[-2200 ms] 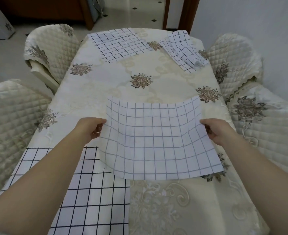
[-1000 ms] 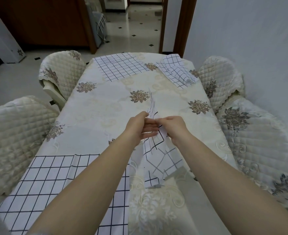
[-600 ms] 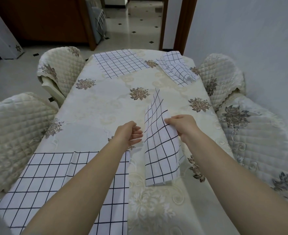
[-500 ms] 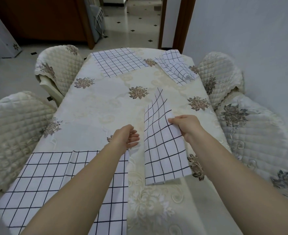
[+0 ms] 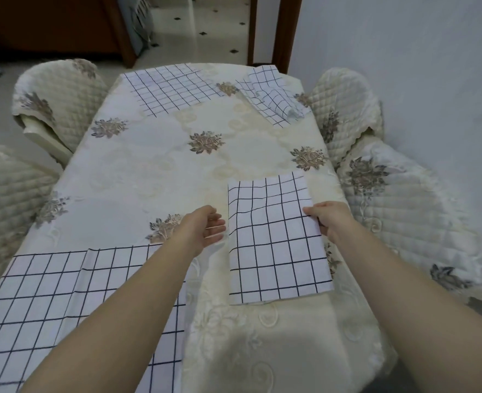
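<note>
Far left: two chairs under quilted cream covers, one near (image 5: 4, 194) and one farther back (image 5: 55, 89), both close against the desk (image 5: 149, 171) with its cream floral tablecloth.

On the near-left corner of the desk, a large checked cloth (image 5: 63, 302), spread flat and partly hidden under the left forearm. At the far end, a flat checked cloth (image 5: 171, 90), turned a little askew to the desk's edges.

Left of the work, the left hand (image 5: 202, 229): grip released, fingers straight and loosely together, palm turned to the right. Fingertips just beside the cloth's left edge. Touching it or a hair apart, hard to say from this angle. Holding nothing.

Right of centre, the folded checked cloth (image 5: 276, 239), white with dark grid lines, lying on the desk near its right edge. A rectangle, long axis running from the person toward the far end, one short edge nearest the body, the other pointing away. Grid lines slightly wavy in the far half, straight in the near half.

At its right edge, the right hand (image 5: 330, 219): grip pinching the cloth about midway along that long side, thumb on top, fingers curled beneath the edge.

Far right end of the desk: a rumpled checked cloth (image 5: 271, 100), partly folded over itself. Beyond the desk's right side, two more quilted chair covers, one far (image 5: 344, 109) and one near (image 5: 404, 217).
</note>
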### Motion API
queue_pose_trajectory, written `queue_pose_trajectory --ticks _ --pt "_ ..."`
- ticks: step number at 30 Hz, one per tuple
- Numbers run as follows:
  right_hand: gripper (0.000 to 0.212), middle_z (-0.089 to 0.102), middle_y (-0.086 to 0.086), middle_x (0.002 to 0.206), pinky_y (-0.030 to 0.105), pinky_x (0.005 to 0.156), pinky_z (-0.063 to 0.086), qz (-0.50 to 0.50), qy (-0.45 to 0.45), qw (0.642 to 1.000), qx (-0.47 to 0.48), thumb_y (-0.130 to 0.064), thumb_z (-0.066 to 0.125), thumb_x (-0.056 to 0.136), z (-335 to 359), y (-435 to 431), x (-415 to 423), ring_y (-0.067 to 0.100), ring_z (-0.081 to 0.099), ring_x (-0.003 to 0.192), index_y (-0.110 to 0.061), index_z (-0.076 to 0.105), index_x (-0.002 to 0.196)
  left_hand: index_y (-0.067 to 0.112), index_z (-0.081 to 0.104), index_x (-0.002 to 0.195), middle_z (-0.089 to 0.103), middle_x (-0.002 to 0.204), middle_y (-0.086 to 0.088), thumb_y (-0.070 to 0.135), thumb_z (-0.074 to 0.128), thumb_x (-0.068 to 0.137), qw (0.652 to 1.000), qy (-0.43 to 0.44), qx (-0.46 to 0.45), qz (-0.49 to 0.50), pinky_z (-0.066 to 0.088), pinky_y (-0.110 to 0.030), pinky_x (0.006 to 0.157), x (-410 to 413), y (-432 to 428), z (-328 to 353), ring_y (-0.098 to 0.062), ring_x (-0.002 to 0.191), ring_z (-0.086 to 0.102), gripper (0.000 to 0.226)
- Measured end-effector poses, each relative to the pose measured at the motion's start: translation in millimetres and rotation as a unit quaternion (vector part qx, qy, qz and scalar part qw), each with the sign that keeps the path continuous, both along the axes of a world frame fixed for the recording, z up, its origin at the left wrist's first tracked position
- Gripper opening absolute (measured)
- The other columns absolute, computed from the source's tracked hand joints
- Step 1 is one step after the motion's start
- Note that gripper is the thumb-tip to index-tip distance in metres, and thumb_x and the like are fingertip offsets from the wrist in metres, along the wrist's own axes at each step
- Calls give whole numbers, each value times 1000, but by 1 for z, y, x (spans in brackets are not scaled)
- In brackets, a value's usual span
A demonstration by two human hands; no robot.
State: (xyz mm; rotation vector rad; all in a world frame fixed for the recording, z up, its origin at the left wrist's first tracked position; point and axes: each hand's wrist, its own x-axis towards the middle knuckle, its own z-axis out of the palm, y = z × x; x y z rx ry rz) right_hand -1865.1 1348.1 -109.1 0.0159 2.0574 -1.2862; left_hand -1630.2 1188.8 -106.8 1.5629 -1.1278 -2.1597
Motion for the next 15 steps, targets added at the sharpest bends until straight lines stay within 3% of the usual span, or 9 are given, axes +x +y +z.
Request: queue_pose_trajectory --ticks 6,8,10,12,15 --pt "26 65 15 78 47 83 54 16 -40 999 7 -7 82 69 -18 27 -28 26 59 76 -12 56 73 6 59 85 63 87 -10 21 50 93 999 -16 -2 38 52 -37 78 -22 28 -10 -23 80 63 20" --pt "25 61 16 75 42 74 54 23 -44 999 8 -4 79 72 -23 36 -36 25 58 71 -10 55 69 6 59 85 63 86 -10 20 51 93 999 -22 -7 49 52 -39 83 -28 38 -15 -24 80 63 18" --pt "23 58 14 69 32 54 55 32 -55 998 6 -3 74 78 -26 44 -41 22 57 53 -8 55 67 6 59 84 63 84 -10 19 52 93 998 -32 -14 55 51 -40 86 -33 46 -19 -23 79 62 17" --pt "23 53 10 63 22 39 45 37 -73 997 10 -6 70 83 -30 50 -46 14 47 37 -10 53 67 6 60 84 63 84 -10 18 53 92 997 -44 -20 57 51 -37 80 -36 52 -24 -23 76 61 15" --pt "26 52 1 42 18 33 41 35 -108 993 10 -15 60 92 -29 55 -47 9 42 26 -10 52 68 6 59 87 62 81 -10 20 54 91 996 -71 -32 46 50 -33 72 -40 57 -29 -23 72 59 15"
